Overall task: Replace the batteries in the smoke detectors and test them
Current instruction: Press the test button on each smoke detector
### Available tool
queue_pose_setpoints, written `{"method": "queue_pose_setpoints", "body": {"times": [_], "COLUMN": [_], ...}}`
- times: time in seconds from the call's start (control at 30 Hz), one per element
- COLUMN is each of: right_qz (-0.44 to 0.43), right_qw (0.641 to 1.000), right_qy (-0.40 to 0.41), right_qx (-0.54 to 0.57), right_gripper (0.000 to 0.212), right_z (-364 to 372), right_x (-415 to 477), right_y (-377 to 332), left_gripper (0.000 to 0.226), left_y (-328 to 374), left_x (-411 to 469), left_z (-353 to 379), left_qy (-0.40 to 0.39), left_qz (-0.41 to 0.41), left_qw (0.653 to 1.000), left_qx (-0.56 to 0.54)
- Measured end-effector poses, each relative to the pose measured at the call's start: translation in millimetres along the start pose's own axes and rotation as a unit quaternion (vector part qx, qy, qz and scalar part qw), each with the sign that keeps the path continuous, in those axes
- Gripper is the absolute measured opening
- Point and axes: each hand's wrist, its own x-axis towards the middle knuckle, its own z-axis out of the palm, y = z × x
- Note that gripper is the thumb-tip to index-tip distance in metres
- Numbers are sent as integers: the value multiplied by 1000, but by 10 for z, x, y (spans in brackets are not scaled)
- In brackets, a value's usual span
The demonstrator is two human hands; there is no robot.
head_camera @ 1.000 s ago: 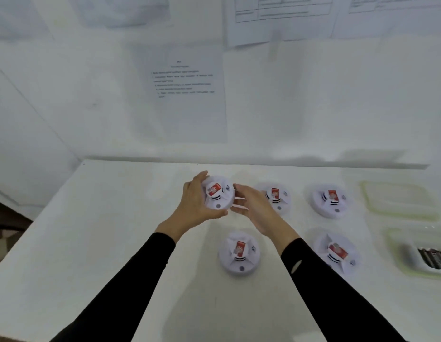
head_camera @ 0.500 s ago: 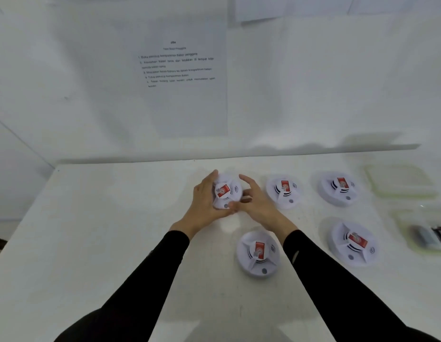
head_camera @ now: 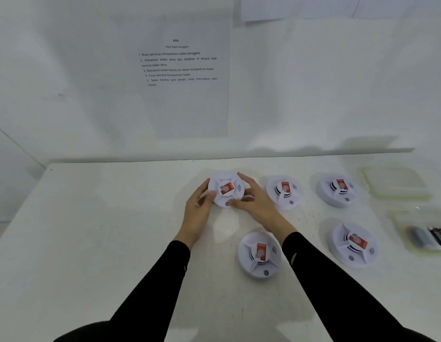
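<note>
Item: white round smoke detector (head_camera: pixel 225 190), red label on its centre, print too small to read. Location: far centre of the white worktop (head_camera: pixel 91 230), whether resting on it or raised cannot be told. Left hand (head_camera: pixel 198 213) grips its left rim; right hand (head_camera: pixel 257 206) grips its right and near rim; both clamped on it. Four like detectors lie alongside: two in the far row to the right (head_camera: pixel 283 192) (head_camera: pixel 338 190), two nearer (head_camera: pixel 260 254) (head_camera: pixel 352 244). Wall sheet (head_camera: pixel 180 62): numbered steps, first reads "Buka penutup kompartmen bateri penggera".
</note>
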Motion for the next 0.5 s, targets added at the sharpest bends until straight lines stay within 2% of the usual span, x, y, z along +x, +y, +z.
{"method": "queue_pose_setpoints", "body": {"times": [0.2, 0.5], "right_qz": [-22, -40], "right_qw": [1000, 999], "right_qy": [9, 7], "right_qx": [-5, -18], "right_gripper": [77, 74], "right_z": [38, 10], "right_x": [109, 115], "right_y": [60, 97], "left_gripper": [44, 46], "left_y": [-76, -115], "left_x": [37, 42], "left_z": [30, 78], "left_qy": [43, 48], "left_qz": [32, 50], "left_qw": [999, 998], "left_qx": [5, 12]}}
